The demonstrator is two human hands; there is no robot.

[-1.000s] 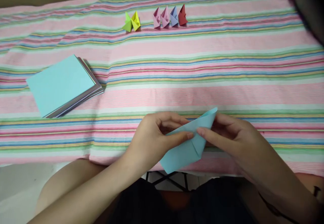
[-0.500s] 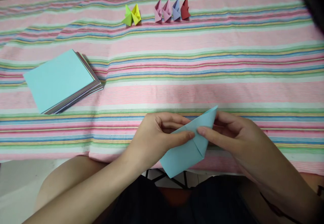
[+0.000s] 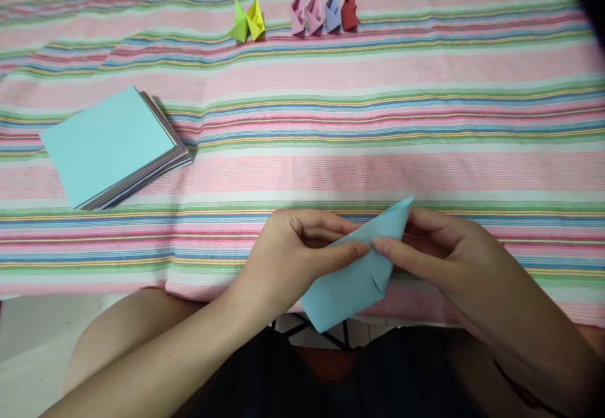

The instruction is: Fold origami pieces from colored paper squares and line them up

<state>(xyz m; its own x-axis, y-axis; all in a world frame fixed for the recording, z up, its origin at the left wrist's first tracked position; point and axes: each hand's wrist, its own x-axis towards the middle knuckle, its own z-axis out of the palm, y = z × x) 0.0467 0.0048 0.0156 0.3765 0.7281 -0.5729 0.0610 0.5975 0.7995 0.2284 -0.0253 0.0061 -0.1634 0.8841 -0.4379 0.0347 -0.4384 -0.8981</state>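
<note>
A light blue sheet of folded paper [image 3: 345, 292] is held up at the near edge of the table, tilted, with one pointed corner up to the right. My left hand [image 3: 307, 248] pinches it from the left, thumb on the front face and fingers behind. From the right, my right hand [image 3: 430, 244] grips it the same way, its thumb tip close to the left thumb. A short crease or slit shows near the paper's lower right corner. The fingers behind the paper are partly hidden.
A stack of coloured paper [image 3: 108, 147], light blue on top, lies at the left on the striped cloth [image 3: 378, 172]. Toward the back stand small folded paper pieces: a green one [image 3: 240, 24], a yellow one [image 3: 256, 21], two pink ones [image 3: 314, 13], a blue one [image 3: 333, 13] and a red one [image 3: 350, 11].
The folded paper and both hands have shifted slightly right. The slit near its lower right corner looks shorter. The view has tilted a little, with the far objects appearing higher.
</note>
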